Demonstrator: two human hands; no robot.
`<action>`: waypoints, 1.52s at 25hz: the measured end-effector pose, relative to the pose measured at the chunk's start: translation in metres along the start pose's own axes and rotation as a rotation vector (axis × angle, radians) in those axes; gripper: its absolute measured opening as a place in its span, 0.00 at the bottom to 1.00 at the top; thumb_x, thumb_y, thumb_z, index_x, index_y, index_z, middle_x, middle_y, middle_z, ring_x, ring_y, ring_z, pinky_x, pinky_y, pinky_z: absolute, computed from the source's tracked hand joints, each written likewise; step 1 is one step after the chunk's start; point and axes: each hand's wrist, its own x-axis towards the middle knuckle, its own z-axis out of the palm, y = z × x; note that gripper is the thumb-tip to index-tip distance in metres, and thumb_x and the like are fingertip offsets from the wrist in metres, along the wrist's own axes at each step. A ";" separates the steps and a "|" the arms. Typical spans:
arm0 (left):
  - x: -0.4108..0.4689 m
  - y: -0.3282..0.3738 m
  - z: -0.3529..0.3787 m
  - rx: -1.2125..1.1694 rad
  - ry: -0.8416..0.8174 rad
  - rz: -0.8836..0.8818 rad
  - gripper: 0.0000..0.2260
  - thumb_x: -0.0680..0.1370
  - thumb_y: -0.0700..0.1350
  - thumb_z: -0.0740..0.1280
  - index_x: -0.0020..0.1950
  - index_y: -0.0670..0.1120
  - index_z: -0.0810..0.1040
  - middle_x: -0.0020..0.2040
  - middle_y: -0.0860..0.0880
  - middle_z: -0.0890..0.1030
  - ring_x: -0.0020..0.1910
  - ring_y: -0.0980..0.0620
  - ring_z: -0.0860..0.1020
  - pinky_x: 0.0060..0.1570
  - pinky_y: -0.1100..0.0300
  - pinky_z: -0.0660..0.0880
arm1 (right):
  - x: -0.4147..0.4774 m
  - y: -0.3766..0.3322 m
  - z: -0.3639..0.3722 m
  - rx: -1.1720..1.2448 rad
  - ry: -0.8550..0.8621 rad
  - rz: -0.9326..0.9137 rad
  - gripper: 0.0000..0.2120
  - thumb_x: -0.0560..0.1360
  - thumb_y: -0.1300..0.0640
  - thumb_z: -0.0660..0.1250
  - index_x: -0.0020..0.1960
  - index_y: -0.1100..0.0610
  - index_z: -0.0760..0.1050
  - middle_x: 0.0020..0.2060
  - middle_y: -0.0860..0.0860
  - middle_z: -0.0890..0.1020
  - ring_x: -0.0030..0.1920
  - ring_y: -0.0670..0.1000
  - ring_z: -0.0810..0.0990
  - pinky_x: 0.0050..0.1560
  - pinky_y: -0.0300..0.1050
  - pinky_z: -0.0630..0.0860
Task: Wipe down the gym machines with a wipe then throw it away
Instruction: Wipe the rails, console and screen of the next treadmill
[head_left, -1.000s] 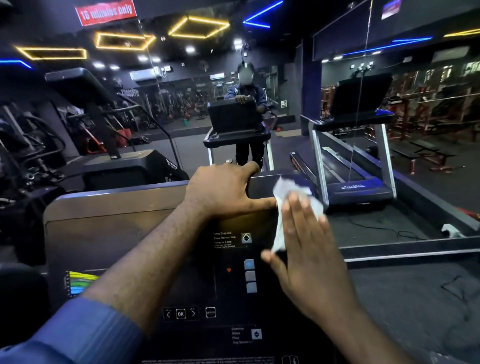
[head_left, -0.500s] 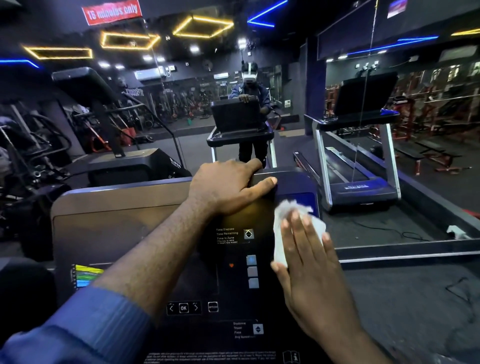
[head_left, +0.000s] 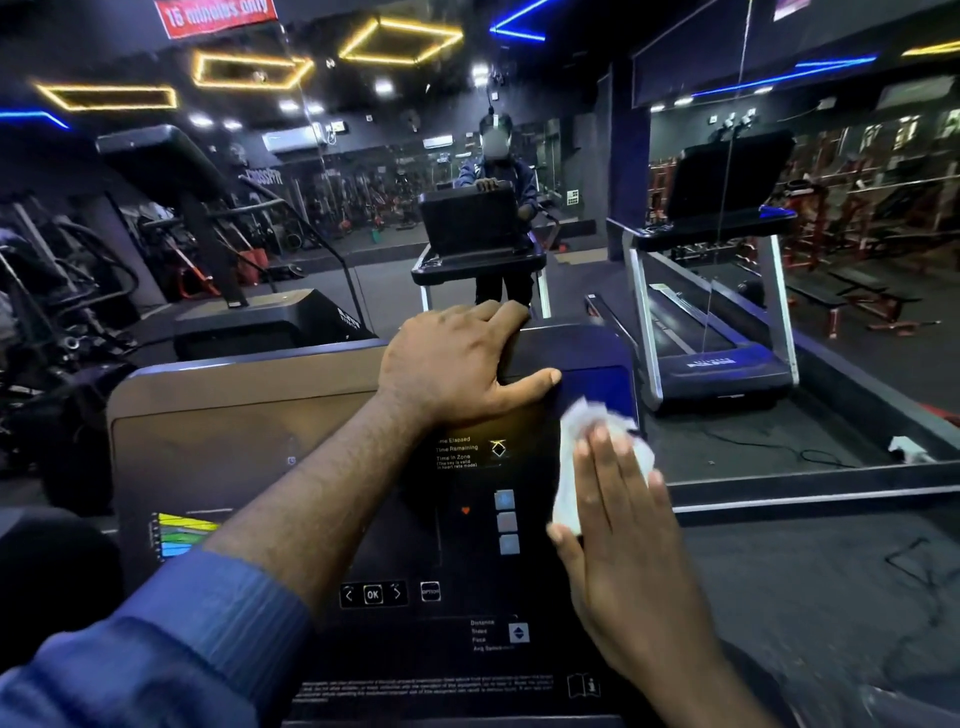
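Pressing flat on the wipe (head_left: 577, 434), the right hand (head_left: 621, 551) sits ctr-right of the head view, fingers straight & together, palm down on the dark face of the console (head_left: 249, 441). Wipe is crumpled white, trapped btwn the fingers & the panel near the console's upper right corner, poking out above & left of the fingertips. Left hand (head_left: 447, 369) is at frame ctr, fingers curled over the console's top edge, thumb stretched right along the front face, tip near the wipe but apart from it. Blue sleeve (head_left: 171, 649) lower left. OK button (head_left: 372, 594) w/ arrows sits lower ctr of the panel, coloured graph (head_left: 182, 535) at its left. Mirror upper ctr shows a person (head_left: 498, 208) behind a machine. Second treadmill (head_left: 717, 358) stands right of ctr. Red sign (head_left: 218, 15) top left, partly cut off
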 end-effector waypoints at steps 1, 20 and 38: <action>0.000 0.000 0.001 0.013 0.006 0.006 0.36 0.75 0.80 0.48 0.67 0.55 0.72 0.57 0.54 0.82 0.54 0.48 0.82 0.46 0.49 0.79 | -0.012 0.000 0.002 0.020 -0.003 -0.001 0.35 0.85 0.41 0.48 0.85 0.59 0.46 0.85 0.53 0.46 0.84 0.55 0.48 0.80 0.58 0.52; -0.199 0.111 0.075 -0.145 0.123 0.045 0.33 0.83 0.62 0.64 0.84 0.48 0.64 0.85 0.44 0.60 0.84 0.43 0.58 0.80 0.39 0.60 | -0.073 0.020 0.021 -0.010 -0.119 -0.099 0.33 0.85 0.46 0.53 0.85 0.56 0.49 0.85 0.52 0.49 0.84 0.52 0.48 0.82 0.57 0.50; -0.357 0.151 0.098 -0.831 0.343 -0.928 0.05 0.81 0.40 0.64 0.55 0.44 0.78 0.51 0.50 0.76 0.48 0.48 0.76 0.51 0.57 0.74 | -0.119 0.045 0.022 -0.234 -0.509 -0.932 0.40 0.83 0.30 0.52 0.86 0.52 0.49 0.85 0.46 0.49 0.84 0.46 0.50 0.82 0.50 0.49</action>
